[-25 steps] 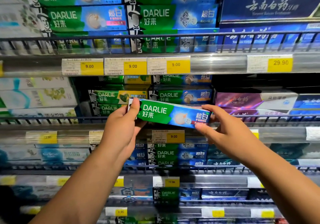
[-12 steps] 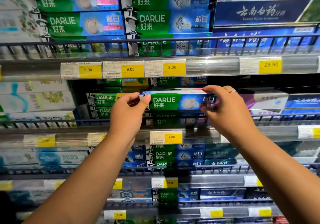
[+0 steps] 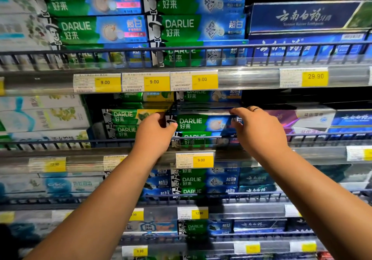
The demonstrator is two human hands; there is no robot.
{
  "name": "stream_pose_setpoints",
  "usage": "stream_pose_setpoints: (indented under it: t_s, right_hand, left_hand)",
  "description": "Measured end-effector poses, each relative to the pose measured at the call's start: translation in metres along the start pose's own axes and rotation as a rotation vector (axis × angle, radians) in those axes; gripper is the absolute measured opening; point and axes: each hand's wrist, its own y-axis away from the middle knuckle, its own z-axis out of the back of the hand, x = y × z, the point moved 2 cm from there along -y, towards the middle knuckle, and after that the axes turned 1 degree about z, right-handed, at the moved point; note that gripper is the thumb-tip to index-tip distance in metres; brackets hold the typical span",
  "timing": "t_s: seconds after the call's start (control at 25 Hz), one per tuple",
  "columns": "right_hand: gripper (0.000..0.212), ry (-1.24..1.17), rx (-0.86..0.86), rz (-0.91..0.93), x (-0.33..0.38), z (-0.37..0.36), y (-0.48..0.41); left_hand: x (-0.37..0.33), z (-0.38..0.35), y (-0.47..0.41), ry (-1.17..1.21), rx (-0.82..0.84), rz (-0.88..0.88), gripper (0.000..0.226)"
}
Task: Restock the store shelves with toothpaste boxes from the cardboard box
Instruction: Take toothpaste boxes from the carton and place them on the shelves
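Store shelving: the second shelf [image 3: 50,159], wire-railed, is carrying stacked toothpaste. Item: one Darlie toothpaste box [image 3: 201,123] is sitting atop its matching stack behind the rail, long axis running left-right, printed face pointing outward for shoppers. The left hand [image 3: 155,134] and right hand [image 3: 259,132], held apart, are pinching opposite ends, seemingly squaring it flush before letting go.

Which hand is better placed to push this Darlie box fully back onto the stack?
Probably the left hand: its thumb lies on the front face of the Darlie box, ready to press inward. The right hand grips the right end from the side.
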Motion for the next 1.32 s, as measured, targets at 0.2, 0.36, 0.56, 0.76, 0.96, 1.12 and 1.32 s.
stream_pose_setpoints:
  t_s: [0.2, 0.36, 0.56, 0.76, 0.96, 1.12, 1.32]
  right_hand:
    - [0.038, 0.03, 0.003, -0.023, 0.004, 0.0, 0.004]
    - [0.048, -0.102, -0.017, 0.005, -0.002, -0.001, 0.01]
    - [0.05, -0.267, -0.089, -0.07, -0.019, 0.012, 0.037]
    - [0.046, -0.349, -0.151, -0.2, -0.048, 0.029, 0.078]
    - [0.047, -0.307, -0.177, -0.351, -0.1, 0.058, 0.13]
    - [0.047, -0.257, -0.215, -0.438, -0.168, 0.098, 0.176]
    - [0.051, -0.195, -0.247, -0.491, -0.261, 0.145, 0.226]
  left_hand:
    - [0.005, -0.001, -0.001, -0.094, 0.05, -0.017, 0.067]
    - [-0.002, -0.001, 0.016, -0.227, -0.078, -0.193, 0.066]
    - [-0.025, -0.014, 0.036, -0.111, -0.199, -0.468, 0.052]
    - [-0.049, -0.065, 0.059, 0.169, 0.178, -0.57, 0.044]
    - [-0.089, -0.141, 0.103, 0.247, 0.537, -0.666, 0.051]
    - [-0.134, -0.206, 0.156, 0.312, 0.713, -0.687, 0.053]
    - [-0.201, -0.288, 0.222, 0.409, 0.819, -0.732, 0.051]
